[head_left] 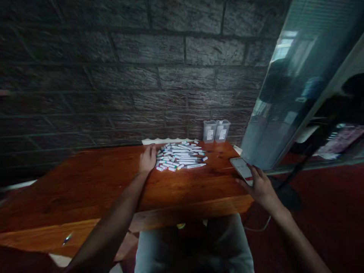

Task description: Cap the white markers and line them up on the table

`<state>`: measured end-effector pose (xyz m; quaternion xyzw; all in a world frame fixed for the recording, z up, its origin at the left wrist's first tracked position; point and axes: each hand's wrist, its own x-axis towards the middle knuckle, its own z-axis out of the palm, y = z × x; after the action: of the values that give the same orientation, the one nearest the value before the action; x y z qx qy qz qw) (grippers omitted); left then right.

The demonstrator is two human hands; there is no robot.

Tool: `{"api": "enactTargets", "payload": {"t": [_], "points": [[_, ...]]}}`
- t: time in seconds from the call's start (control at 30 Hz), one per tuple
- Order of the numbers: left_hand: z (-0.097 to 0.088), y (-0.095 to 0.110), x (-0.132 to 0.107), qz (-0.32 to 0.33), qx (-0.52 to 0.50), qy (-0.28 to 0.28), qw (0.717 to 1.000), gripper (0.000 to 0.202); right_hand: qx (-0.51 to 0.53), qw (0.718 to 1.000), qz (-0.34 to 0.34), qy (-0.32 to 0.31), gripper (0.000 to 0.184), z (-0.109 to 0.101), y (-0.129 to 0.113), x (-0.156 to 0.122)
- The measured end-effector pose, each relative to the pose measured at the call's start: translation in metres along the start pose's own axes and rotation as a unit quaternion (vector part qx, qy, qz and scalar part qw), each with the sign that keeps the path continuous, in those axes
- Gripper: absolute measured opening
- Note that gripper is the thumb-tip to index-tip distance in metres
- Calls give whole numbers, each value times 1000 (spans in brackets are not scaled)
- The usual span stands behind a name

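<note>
A pile of white marker pens [181, 155] with coloured ends lies on the far part of a reddish wooden table [93, 178]. My left hand [148, 159] rests at the pile's left edge, fingers curled against the pens; whether it grips one is hidden. My right hand [261, 187] is at the table's right edge, holding a phone [241, 168] that lies flat there, fingers wrapped under it.
Two clear plastic containers [216, 131] with labels stand behind the pile against a dark stone wall [142, 68]. A white sheet [165, 141] lies under the pile's back edge. A glass partition [287, 87] rises at the right. My lap [196, 246] is below the table's front edge.
</note>
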<state>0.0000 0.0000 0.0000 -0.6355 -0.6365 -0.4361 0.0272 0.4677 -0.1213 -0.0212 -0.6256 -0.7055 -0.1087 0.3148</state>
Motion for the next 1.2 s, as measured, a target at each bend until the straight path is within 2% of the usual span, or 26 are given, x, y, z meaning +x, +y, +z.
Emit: {"api": "enactTargets", "payload": {"t": [0.1,0.2,0.27,0.33,0.4,0.47,0.57,0.63,0.9,0.97,1.07,1.2], "points": [[1,-4,0,-6,4,-7,1000,47,51,996,-65,-28,58,4,-49,43],[1,-6,0,-4,4,-2,1000,46,102,985,-119,-71,36,24,-101,88],[0,-6,-1,0,1,1,1000,46,105,985,-104,-94,30,46,-127,116],[-2,-5,-3,2,-3,-2,1000,46,91,988,-80,-97,33,69,-139,135],[-4,-1,-4,4,-8,-3,1000,47,87,993,-44,-71,37,90,-134,144],[-5,2,-6,6,-10,-1,1000,47,100,994,-13,-52,38,104,-118,144],[-5,6,-6,5,-8,0,1000,46,123,992,14,-8,40,115,-96,135],[-4,6,-5,4,-8,1,1000,46,132,991,12,-1,40,117,-91,130],[-4,8,-7,10,-18,6,1000,45,165,986,-3,-19,42,114,-100,127],[-4,10,-10,25,-23,-14,999,43,175,984,-7,-19,43,112,-100,125],[0,11,-13,64,-43,-51,996,39,200,978,-39,-44,41,113,-104,122],[4,11,-15,98,-46,-58,992,33,228,967,-97,-53,30,114,-119,119]]}}
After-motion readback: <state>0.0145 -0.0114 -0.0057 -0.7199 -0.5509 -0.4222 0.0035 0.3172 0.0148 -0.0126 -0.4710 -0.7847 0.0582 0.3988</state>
